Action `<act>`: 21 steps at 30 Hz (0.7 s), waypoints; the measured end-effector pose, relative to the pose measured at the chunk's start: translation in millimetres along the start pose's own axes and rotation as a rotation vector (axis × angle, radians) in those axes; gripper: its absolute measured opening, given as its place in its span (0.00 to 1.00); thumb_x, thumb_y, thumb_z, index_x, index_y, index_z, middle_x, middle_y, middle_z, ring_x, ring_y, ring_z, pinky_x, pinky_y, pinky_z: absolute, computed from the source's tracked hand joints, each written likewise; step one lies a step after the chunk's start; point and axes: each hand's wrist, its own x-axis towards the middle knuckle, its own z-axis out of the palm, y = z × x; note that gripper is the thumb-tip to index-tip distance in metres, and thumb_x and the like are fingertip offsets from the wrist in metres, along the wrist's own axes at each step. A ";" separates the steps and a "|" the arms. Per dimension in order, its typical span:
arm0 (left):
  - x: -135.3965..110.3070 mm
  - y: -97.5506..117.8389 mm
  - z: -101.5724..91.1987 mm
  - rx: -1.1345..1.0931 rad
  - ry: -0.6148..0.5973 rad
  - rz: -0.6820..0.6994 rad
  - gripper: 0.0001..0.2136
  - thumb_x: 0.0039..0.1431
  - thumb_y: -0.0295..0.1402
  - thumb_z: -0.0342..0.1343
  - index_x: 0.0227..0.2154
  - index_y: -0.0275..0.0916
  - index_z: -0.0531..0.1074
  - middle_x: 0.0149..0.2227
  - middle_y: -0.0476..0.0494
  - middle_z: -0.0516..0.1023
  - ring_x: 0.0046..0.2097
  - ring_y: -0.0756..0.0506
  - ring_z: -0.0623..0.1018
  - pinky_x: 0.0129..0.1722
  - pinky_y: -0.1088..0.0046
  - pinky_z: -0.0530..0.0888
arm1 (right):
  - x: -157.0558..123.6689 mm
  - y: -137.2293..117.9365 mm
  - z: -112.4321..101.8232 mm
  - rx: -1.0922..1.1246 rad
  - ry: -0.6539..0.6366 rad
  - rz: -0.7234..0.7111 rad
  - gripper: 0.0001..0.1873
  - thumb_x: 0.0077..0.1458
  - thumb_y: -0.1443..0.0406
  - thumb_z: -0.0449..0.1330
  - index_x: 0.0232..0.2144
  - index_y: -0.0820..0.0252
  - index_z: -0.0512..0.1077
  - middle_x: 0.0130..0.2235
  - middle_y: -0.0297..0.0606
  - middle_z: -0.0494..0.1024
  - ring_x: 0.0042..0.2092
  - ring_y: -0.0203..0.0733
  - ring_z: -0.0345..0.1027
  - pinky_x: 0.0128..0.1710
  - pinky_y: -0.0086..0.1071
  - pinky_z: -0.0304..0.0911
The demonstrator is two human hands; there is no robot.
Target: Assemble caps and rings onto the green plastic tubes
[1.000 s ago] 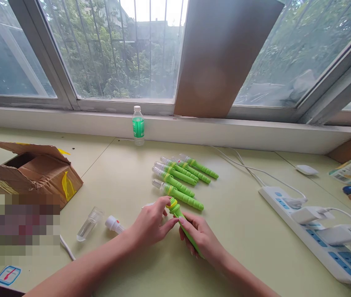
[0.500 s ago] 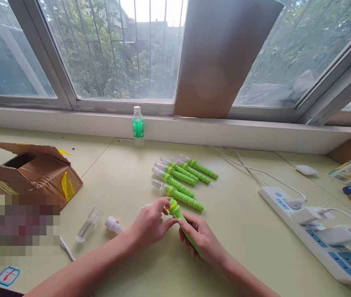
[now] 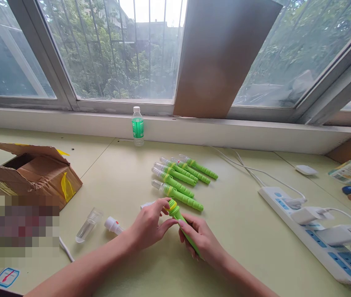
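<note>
My right hand [image 3: 200, 239] is wrapped round the body of a green stick-shaped toy [image 3: 175, 210] low over the table. My left hand [image 3: 149, 225] pinches the toy's yellow-ringed top end with thumb and fingers. Just beyond lie several finished green sticks with clear caps [image 3: 178, 179], side by side. A loose clear cap [image 3: 88, 225] and a small white part [image 3: 113, 225] lie on the table to the left of my left hand. Another white piece [image 3: 147, 204] peeks out behind my left fingers.
A torn cardboard box [image 3: 29, 171] sits at the left. A small water bottle [image 3: 138, 126] stands by the window ledge. A white power strip [image 3: 314, 231] with plugs and cables lies at the right, with a white mouse-like object [image 3: 307, 169] behind it.
</note>
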 end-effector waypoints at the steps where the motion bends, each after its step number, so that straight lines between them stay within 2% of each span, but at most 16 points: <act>1: 0.1 -0.1 0.0 -0.002 0.003 0.003 0.17 0.59 0.36 0.57 0.48 0.42 0.61 0.42 0.43 0.77 0.38 0.46 0.78 0.37 0.67 0.78 | -0.1 0.3 0.0 0.001 0.001 0.001 0.19 0.59 0.50 0.51 0.34 0.60 0.68 0.24 0.28 0.66 0.14 0.26 0.55 0.10 0.21 0.49; 21: 0.0 0.2 -0.1 -0.007 0.043 0.026 0.12 0.58 0.36 0.57 0.43 0.40 0.65 0.40 0.40 0.78 0.38 0.45 0.79 0.36 0.66 0.78 | 0.3 1.5 -0.8 0.004 -0.002 0.000 0.20 0.59 0.49 0.51 0.34 0.60 0.68 0.24 0.28 0.65 0.14 0.26 0.55 0.10 0.21 0.49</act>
